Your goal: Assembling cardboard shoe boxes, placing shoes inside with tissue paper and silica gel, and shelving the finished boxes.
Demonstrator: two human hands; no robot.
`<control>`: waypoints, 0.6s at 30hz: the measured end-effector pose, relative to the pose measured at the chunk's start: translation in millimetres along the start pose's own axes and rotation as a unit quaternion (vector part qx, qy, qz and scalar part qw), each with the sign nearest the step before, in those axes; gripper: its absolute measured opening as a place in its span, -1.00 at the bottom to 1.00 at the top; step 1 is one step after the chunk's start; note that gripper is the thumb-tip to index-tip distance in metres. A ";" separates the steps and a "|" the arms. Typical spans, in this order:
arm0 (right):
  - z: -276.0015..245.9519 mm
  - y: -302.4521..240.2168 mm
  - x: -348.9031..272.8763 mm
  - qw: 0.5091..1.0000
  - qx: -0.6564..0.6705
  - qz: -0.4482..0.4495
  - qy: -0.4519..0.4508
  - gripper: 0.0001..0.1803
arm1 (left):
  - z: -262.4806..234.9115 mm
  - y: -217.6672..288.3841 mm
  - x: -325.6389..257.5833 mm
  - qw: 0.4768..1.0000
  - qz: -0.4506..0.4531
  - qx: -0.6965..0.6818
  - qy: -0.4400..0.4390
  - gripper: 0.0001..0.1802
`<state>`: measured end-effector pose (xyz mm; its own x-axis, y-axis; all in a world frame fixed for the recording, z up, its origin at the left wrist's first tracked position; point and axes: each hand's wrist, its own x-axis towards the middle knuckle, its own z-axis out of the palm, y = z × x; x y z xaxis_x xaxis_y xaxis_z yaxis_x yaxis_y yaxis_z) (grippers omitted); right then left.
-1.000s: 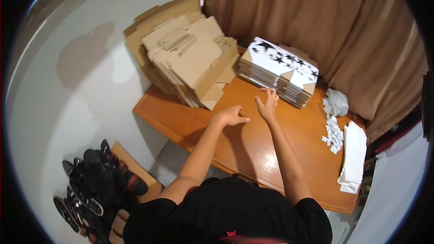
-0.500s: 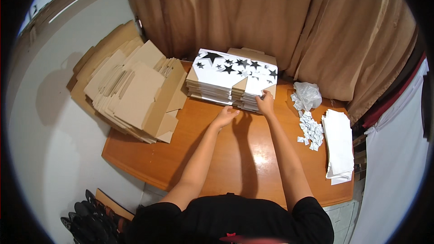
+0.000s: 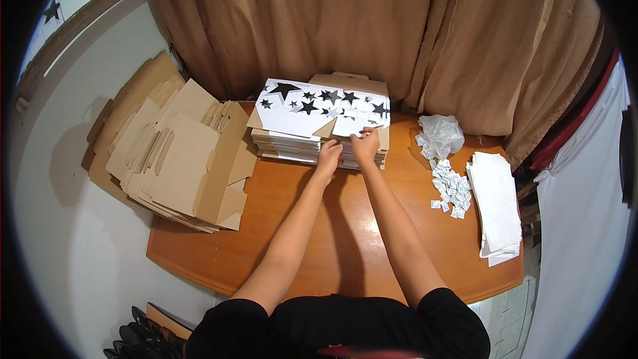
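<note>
Pinching the top sheet off a star-printed stack

Right hand (image 3: 366, 141) grip pinches the top sheet (image 3: 359, 123); left hand (image 3: 329, 154) fingers press together on the stack (image 3: 292, 139), far on the surface (image 3: 332, 239).

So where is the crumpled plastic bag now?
The crumpled plastic bag lies at the table's far right, by the curtain, just behind the small paper packets.

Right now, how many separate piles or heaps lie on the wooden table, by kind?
Star-printed flat box stack: 1
Plain brown cardboard stack: 1
White sheet stack: 1
Heap of small white packets: 1
Crumpled clear plastic bag: 1
Total: 5
</note>
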<state>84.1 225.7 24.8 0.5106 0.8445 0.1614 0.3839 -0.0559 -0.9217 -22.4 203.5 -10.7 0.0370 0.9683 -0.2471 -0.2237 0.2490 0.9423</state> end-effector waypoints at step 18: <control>-65.0 54.6 -140.9 0.956 0.290 -0.018 -0.046 -0.55 | 32.5 40.1 -75.4 0.982 0.173 -0.070 -0.007 -0.73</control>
<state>83.0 69.1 -25.4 0.4258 0.8846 0.1904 -0.1041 0.2569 -0.9608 -2.4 141.2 53.0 -0.0518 0.9950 0.0856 -0.3571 -0.0985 0.9289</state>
